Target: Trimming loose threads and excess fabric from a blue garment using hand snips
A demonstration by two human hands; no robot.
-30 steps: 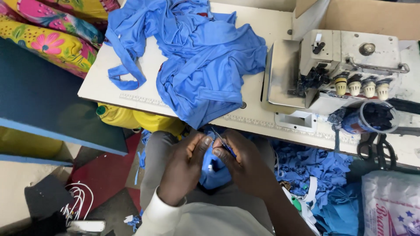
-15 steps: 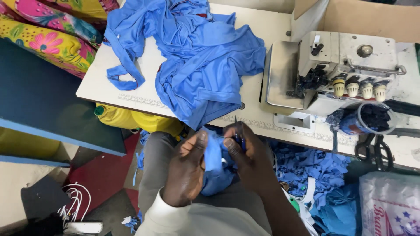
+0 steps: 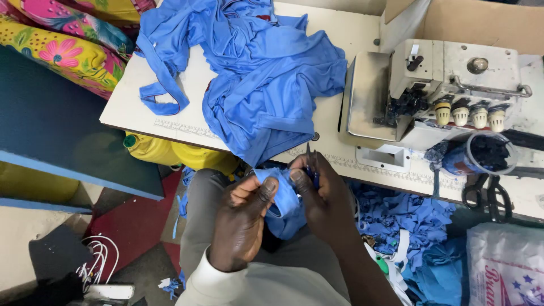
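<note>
The left hand (image 3: 241,221) is pinching a small blue fabric piece (image 3: 283,201) between thumb and fingers. The right hand (image 3: 323,198) is gripping the same piece plus small snips (image 3: 310,156), just below the sewing table (image 3: 187,113).

Blue cloth piece (image 3: 283,207), blue garment heap (image 3: 266,85), cream sewing machine (image 3: 453,73), pink-yellow floral fabric (image 3: 62,54)

Plastic bag (image 3: 504,263) (cut off by edge)
</note>
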